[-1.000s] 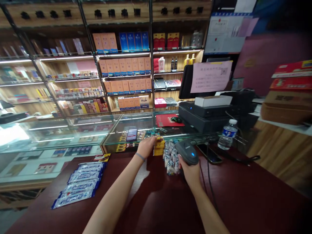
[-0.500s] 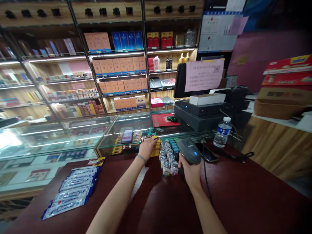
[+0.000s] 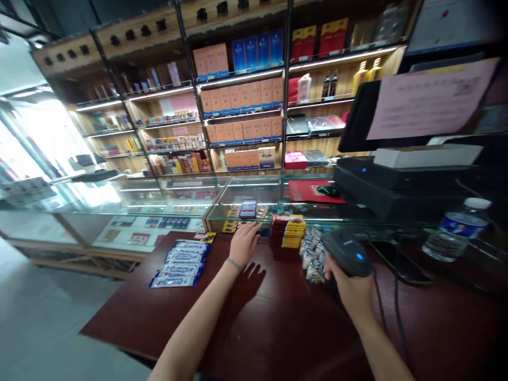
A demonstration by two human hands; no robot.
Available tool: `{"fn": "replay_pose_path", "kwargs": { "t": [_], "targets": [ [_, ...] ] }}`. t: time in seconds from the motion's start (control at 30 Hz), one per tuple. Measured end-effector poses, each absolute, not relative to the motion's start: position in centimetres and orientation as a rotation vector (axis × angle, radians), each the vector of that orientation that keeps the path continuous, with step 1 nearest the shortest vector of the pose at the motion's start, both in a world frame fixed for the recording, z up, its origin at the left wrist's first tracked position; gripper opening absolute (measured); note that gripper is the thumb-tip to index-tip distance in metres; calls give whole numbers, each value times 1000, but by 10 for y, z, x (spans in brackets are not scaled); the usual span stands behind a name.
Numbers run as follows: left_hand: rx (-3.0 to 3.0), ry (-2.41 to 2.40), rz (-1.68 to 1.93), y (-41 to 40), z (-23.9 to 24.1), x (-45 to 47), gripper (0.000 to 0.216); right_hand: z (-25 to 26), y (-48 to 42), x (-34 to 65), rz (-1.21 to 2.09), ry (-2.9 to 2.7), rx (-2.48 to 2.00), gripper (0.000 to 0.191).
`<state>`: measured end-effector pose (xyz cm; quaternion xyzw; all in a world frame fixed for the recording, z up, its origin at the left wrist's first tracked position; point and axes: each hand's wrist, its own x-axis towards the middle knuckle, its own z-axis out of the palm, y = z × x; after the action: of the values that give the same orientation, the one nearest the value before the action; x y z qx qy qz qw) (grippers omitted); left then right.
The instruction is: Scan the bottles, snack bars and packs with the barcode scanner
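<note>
My left hand (image 3: 243, 244) is stretched out above the dark red counter (image 3: 273, 312), fingers extended and nothing visible in them. It casts a shadow on the wood. Just to its right stand stacks of small yellow and dark red packets (image 3: 292, 233). My right hand (image 3: 352, 291) is wrapped around a grey barcode scanner (image 3: 346, 252) with a lit blue light. Beside the scanner, rows of small clear bottles (image 3: 315, 268) are partly hidden by it. Blue-and-white toothbrush packs (image 3: 179, 263) lie overlapped on the left of the counter.
A phone (image 3: 248, 208) rests on the glass case (image 3: 190, 198) beyond my left hand. To the right are another phone (image 3: 400, 261), a water bottle (image 3: 456, 230), a cable (image 3: 398, 301) and a monitor (image 3: 359, 119). Stocked shelves (image 3: 246, 114) line the back.
My left hand has left the yellow packets and moved left. My right hand still grips the scanner. The camera view has turned left, so things appear further right.
</note>
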<state>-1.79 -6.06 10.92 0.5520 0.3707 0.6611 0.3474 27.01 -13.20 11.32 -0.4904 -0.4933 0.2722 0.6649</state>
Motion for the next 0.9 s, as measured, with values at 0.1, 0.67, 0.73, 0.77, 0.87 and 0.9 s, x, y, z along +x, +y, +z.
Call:
{"fn": "replay_pose_path", "kwargs": {
  "t": [0.1, 0.67, 0.73, 0.77, 0.87, 0.9],
  "targets": [
    [1430, 1125, 1737, -76, 97, -66, 31, 107, -134, 259, 618, -1209, -1127, 39],
    [1646, 1712, 1539, -183, 47, -245, 40, 67, -134, 210, 647, -1412, -1181, 37],
    [1740, 1732, 1459, -205, 44, -256, 37, 60, -133, 210, 616, -1442, -1160, 38],
    [1790, 1750, 1447, -213, 43, -259, 35, 57, -133, 210, 604, -1450, -1153, 38],
    [1890, 1808, 1471, -226, 42, -262, 30, 46, -131, 212, 593, -1473, -1148, 41],
    [1898, 1817, 1476, -227, 42, -261, 30, 42, -130, 212, 601, -1484, -1151, 43]
  ]
}}
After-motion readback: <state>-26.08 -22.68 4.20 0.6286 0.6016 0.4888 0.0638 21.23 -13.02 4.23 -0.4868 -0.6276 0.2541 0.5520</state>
